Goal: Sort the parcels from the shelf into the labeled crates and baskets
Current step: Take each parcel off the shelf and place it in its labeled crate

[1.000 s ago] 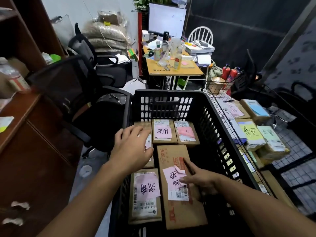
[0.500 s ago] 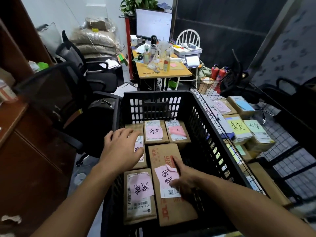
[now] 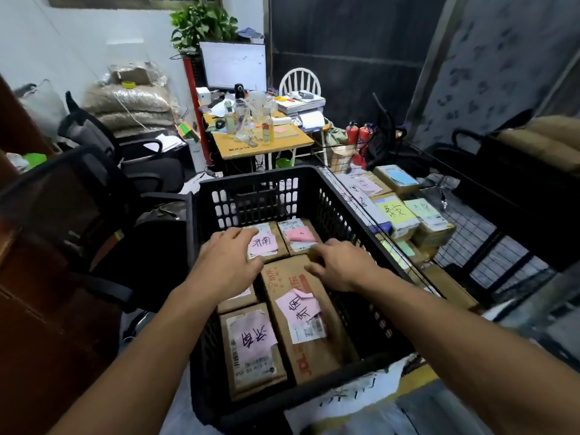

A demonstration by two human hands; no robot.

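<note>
Parcels (image 3: 317,356) fill black crate (image 3: 251,199); cluttered desk (image 3: 251,146), office chairs (image 3: 150,167) behind.

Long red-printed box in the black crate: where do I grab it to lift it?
Probably grip the long box by its right edge, from above: it lies flat, left edge tight against the neighbouring parcel, while a gap shows beside the crate wall.

Inside the black crate (image 3: 257,177), the left hand (image 3: 230,262) lies flat over pink-noted parcels (image 3: 266,244) — the right hand (image 3: 340,265) curls at the far end of the long box (image 3: 317,356), perhaps touching it.
</note>
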